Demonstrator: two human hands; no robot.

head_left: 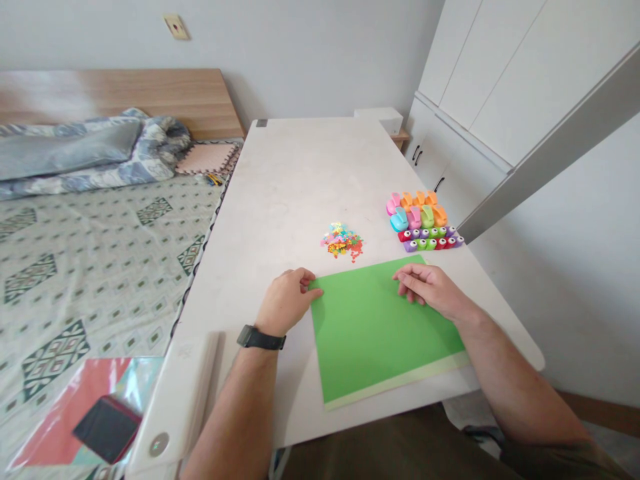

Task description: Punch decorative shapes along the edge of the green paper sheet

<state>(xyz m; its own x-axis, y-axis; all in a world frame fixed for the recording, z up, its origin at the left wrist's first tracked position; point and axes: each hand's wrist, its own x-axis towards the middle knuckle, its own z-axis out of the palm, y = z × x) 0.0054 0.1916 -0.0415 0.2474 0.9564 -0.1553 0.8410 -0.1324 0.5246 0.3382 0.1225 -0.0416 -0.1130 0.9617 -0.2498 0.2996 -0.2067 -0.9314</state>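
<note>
Green fills the middle of the scene: a flat, bright green rectangular sheet (375, 327) lies near the near edge of the smooth white tabletop (300, 173), over a pale green sheet (400, 381) that shows as a strip along its near side. The left hand (287, 300) is at its far-left corner, thumb and forefinger slightly parted; I cannot tell whether they pinch it. The right hand (430, 287) is over the far-right part, fingers loosely half-curled, thumb close to forefinger; anything tiny between them would be hidden.

The sheets could slip out of line, I judge, if pulled by one corner. A careless knuckle could scatter the heap of multicoloured confetti (343, 241) just beyond the far edge.

The green sheet's near edge runs roughly parallel to the tabletop's; foreshortening leaves its long axis uncertain.
</note>
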